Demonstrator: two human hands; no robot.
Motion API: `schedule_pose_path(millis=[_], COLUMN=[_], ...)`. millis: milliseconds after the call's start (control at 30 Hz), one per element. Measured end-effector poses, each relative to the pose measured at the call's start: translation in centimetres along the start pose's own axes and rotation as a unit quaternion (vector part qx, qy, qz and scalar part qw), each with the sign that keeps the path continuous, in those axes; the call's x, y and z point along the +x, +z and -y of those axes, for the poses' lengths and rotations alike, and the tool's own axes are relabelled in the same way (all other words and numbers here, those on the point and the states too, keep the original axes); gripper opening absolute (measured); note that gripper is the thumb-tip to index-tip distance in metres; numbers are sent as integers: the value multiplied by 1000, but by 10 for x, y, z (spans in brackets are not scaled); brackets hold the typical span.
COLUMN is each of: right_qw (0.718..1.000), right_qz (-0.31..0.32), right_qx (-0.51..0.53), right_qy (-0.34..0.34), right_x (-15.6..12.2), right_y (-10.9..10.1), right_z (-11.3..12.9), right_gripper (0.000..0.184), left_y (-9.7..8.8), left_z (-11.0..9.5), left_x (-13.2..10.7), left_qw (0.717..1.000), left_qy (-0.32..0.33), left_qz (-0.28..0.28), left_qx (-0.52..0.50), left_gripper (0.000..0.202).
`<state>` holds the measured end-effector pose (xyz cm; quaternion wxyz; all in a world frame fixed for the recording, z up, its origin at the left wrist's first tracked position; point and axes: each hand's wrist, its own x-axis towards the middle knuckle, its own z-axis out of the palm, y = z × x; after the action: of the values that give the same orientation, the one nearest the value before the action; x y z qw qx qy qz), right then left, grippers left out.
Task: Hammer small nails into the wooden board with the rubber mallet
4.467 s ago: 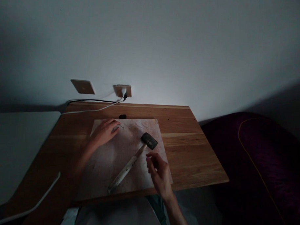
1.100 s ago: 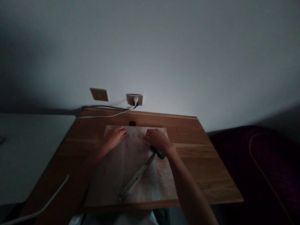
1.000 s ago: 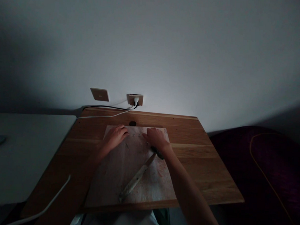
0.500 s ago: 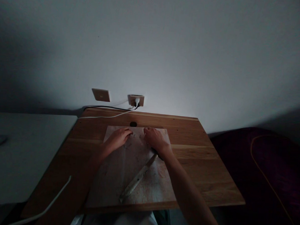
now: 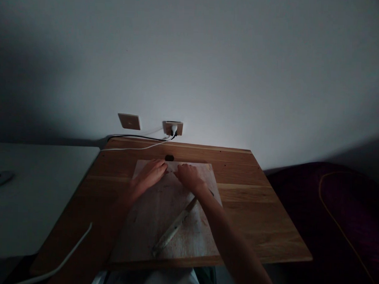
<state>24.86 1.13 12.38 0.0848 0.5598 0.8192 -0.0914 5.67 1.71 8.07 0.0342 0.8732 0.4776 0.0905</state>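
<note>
In the head view, a pale, stained board [image 5: 143, 223] lies on a wooden table [image 5: 252, 210], reaching the table's near edge. The left hand [image 5: 152, 172] is over the board's far left corner, fingers curled and close together. The right hand [image 5: 188, 176] is at the board's far edge, right of its middle, its fingers bent inward toward the left hand. The fingertips are near each other; whether either hand grips anything, I cannot tell. A tiny metal piece [image 5: 171, 172], too small to tell nail from screw, shows between them. A hammer [image 5: 172, 231] lies slantwise on the board, handle end near the near edge, left of its middle; the right forearm hides most of its head.
</note>
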Motion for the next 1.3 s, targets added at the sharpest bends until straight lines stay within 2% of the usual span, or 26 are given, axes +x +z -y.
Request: schedule_pose_path(millis=[100,300,467,600,767,867,1000,1067,1133,1200,1300], right_qw=[1000,998,997,997,997,991,972,964,956,938,876], right_qz=[-5,-15,-20,-26,-38,-36,-14,-34,-70,-119,-213], right_qx=[-23,-46,-42,-19,41,102,196,234,262,313,431], right_qy=[-13,-36,-54,-67,-56,-74,-128,-125,-110,-91,-49], right_x=[2,2,0,-2,-3,-8,-23,-33,-44,-57,-76], right_y=[6,10,10,8,0,-7,-12,-11,-8,-5,3], right_z=[4,2,2,3,-5,-15,-27,-33,-40,-48,-59], right_gripper=[23,20,27,31,34,26,8,12,19,22,22], left_y=[2,-1,-3,4,9,8,6,5,5,5,5], left_z=[-4,-10,-10,-7,-8,-9,-8,-8,-8,-11,-17], left_x=[4,5,-6,-7,5,11,13,14,14,16,22], left_qw=[1000,995,994,994,990,992,996,997,998,999,999], left_qy=[-14,-85,-44,-46,-4,11,42,49,49,46,30], left_qz=[-15,-25,49,8,19,23,21,17,12,10,6], left_qx=[-5,-49,-90,-102,-142,-127,-80,-53,-30,-10,12], left_gripper=[17,29,33,13,26,31,23,17,14,15,19])
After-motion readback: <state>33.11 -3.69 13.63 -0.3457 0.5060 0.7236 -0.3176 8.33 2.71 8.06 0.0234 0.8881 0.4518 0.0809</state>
